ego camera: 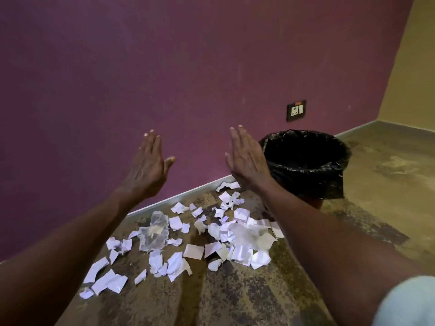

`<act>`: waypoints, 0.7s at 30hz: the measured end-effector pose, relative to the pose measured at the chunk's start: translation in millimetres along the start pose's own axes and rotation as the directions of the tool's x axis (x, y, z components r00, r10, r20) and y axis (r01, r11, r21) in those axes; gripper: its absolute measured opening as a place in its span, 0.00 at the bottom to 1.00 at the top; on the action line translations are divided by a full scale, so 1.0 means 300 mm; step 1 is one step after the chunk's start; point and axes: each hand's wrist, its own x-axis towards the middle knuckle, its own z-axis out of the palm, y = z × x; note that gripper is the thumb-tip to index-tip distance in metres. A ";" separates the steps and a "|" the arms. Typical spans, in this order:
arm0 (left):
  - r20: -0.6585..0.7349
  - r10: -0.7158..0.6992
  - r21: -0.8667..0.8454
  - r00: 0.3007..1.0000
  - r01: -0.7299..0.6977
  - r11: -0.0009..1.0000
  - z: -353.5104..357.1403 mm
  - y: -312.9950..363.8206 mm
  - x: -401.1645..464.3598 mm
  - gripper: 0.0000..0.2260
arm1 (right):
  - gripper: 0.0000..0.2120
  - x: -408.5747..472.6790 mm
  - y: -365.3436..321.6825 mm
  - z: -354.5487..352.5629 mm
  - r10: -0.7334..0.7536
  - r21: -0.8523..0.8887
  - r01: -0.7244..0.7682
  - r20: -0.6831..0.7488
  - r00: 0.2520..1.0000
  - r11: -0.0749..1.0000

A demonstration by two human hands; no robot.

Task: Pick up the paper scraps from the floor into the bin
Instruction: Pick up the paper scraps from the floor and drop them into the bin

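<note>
Left hand (148, 165) and right hand (247, 158) raised, fingers straight, holding nothing. Paper scraps (188, 238) scattered on floor (235, 302) below (by purple wall). Bin (303, 161), black-lined, just right of scraps.

A matte purple wall (164, 67) bears a black-framed switch plate (296, 110), left of the yellow wall (419, 67) and above mottled brown floor (235, 302).

2 hands are raised, the left (148, 165) and the right (247, 161), both with straight fingers. 1 bin (303, 165) stands on the floor. 1 wall socket (296, 110) shows. 2 clear plastic pieces (154, 231) lie among the paper scraps (193, 251), which are too many to count exactly, several dozen.
</note>
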 end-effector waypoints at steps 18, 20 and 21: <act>0.050 0.141 0.122 0.989 -0.146 0.982 -0.060 0.050 0.202 0.32 | 0.31 0.059 -0.175 0.019 0.112 0.165 -0.100 -0.064 0.992 0.981; 0.069 0.156 0.114 0.985 -0.163 0.980 -0.034 0.035 0.208 0.32 | 0.31 0.062 -0.143 0.001 0.080 0.128 -0.070 -0.068 0.994 0.989; 0.070 0.160 0.108 0.985 -0.167 0.980 -0.021 0.027 0.214 0.32 | 0.31 0.065 -0.126 -0.010 0.080 0.116 -0.070 -0.078 0.994 0.991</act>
